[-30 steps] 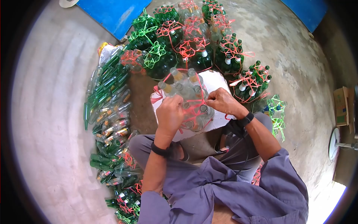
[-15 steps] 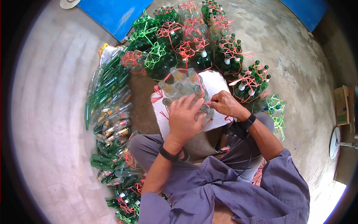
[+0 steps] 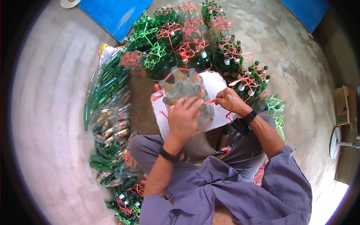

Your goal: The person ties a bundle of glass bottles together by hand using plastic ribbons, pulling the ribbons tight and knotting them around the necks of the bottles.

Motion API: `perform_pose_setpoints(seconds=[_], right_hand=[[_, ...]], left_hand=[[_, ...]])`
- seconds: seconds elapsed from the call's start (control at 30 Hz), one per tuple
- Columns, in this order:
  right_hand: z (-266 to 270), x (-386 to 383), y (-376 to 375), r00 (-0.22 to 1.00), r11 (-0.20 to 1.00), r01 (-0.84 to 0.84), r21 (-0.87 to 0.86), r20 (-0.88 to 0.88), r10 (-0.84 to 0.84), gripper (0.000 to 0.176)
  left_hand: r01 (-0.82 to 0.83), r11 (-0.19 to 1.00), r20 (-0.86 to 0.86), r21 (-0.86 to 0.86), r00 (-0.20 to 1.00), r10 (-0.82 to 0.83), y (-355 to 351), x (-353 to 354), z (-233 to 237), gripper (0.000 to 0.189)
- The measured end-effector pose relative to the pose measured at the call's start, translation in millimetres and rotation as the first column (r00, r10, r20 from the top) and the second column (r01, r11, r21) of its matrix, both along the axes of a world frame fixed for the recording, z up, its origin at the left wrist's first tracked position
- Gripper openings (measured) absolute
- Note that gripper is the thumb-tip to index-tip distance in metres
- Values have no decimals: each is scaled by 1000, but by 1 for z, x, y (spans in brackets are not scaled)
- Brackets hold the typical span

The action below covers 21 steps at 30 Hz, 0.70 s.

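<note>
A cluster of clear glass bottles (image 3: 170, 89) stands upright on a white board (image 3: 217, 80) in front of me, with red plastic strap around the necks. My left hand (image 3: 183, 118) lies over the near bottles, its fingers drawn together and their tips at the strap beside a bottle neck. Its thumb is mostly hidden. To the right, my right hand (image 3: 231, 102) pinches the red plastic strap (image 3: 209, 101), which runs short and straight between the two hands. Loose strap ends (image 3: 158, 92) stick out at the cluster's left side.
Strapped bundles of green bottles (image 3: 161, 62) and clear ones stand behind the board. Loose bottles (image 3: 112, 108) lie piled along the left. Another bundle with red strap (image 3: 253, 80) stands at right, near one with green strap (image 3: 275, 108). A cardboard box (image 3: 342, 105) and a fan (image 3: 335, 143) are far right.
My left hand's spread fingers have drawn together and moved slightly down toward the strap. My right hand has shifted a little upward and right, showing more strap between the hands.
</note>
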State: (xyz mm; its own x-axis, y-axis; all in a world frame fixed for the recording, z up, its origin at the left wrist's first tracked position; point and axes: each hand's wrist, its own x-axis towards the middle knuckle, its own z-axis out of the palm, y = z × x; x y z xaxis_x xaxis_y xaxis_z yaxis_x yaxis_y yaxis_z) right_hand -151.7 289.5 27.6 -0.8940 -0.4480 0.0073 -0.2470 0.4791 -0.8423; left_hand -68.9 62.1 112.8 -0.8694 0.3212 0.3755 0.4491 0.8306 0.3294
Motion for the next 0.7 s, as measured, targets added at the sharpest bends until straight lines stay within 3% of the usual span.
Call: perform_pose_setpoints(seconds=[0.17, 0.27, 0.4, 0.43, 0.63, 0.7], right_hand=[[0, 1, 8, 999, 1000, 16, 11, 30, -16, 26], [-5, 3, 5, 995, 1000, 28, -4, -95, -28, 24], [18, 7, 9, 999, 995, 45, 88, -6, -44, 20], [13, 7, 9, 996, 999, 44, 16, -80, -43, 21], [6, -1, 7, 981, 995, 33, 93, -193, -14, 21], [12, 2, 9, 989, 996, 37, 76, -146, -26, 21]], left_hand=[[2, 1000, -12, -26, 1000, -2, 1, 0, -3, 44], [0, 1000, -19, -22, 1000, -1, 0, 1, -4, 43], [-5, 1000, -19, -9, 1000, 5, 0, 5, -2, 44], [-5, 1000, -20, -8, 1000, 5, 0, 5, -2, 45], [-5, 1000, -22, 4, 1000, 5, -2, 2, -1, 46], [-1, 1000, -12, 17, 1000, 2, -1, 8, -3, 47]])
